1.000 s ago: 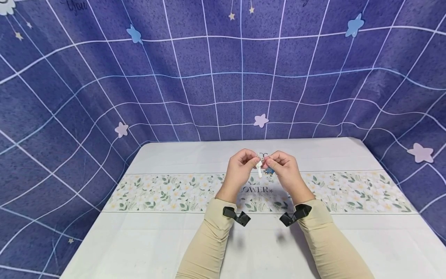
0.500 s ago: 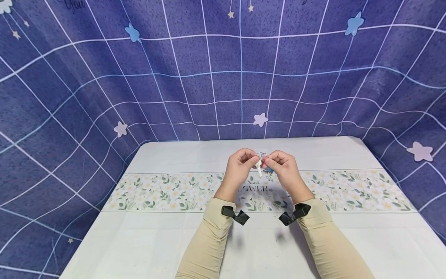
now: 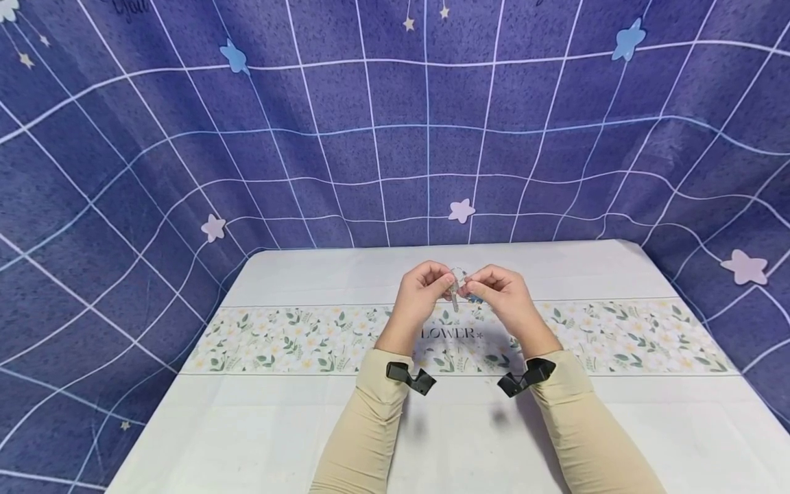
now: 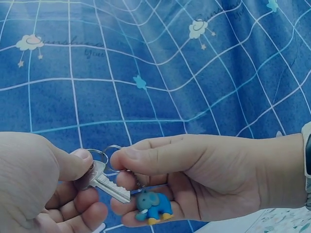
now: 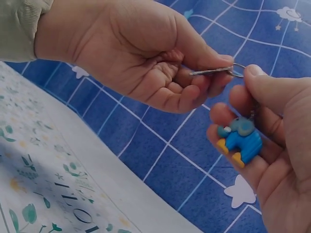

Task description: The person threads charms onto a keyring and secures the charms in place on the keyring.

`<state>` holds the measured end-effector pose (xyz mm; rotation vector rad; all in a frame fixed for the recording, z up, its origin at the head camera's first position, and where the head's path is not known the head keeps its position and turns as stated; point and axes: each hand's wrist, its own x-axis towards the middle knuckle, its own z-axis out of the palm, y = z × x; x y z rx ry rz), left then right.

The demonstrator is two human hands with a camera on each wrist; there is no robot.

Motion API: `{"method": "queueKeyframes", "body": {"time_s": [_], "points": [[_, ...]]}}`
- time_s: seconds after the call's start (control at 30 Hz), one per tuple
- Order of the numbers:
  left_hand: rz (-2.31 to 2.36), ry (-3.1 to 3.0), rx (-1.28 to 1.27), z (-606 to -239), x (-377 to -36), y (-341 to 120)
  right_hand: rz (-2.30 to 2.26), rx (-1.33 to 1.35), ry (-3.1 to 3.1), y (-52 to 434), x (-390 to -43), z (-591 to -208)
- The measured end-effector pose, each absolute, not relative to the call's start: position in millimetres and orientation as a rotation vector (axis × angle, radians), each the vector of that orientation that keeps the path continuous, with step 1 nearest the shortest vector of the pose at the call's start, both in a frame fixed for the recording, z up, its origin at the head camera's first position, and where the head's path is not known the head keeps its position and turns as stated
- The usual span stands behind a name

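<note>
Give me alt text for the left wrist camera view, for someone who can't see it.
Two hands meet at a key ring: the left hand pinches a silver key, and the right hand pinches the ring, a small blue elephant charm against its fingers. Blue grid-patterned cloth hangs behind.

Blue elephant charm, silver key, floral tablecloth.

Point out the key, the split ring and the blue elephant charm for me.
key (image 4: pixel 111 187), left wrist view, on the silver blade.
split ring (image 5: pixel 237 71), right wrist view, on the wire loop.
blue elephant charm (image 4: pixel 153 205), left wrist view, on its body.
</note>
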<state>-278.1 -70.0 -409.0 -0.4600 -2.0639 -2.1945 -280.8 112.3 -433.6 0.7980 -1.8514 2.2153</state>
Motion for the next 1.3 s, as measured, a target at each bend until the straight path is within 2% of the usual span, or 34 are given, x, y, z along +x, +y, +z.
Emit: {"method": "queueKeyframes", "body": {"time_s": [0.4, 1.3], "points": [[-2.242, -2.065, -0.501, -407.7, -277.1, -73.6, 2.156, 0.87, -1.845, 113.2, -279.7, -429.9], [-2.188, -2.062, -0.598, -406.2, -278.0, -73.8, 1.914, 0.671, -2.087, 114.4, -279.6, -426.1]]}}
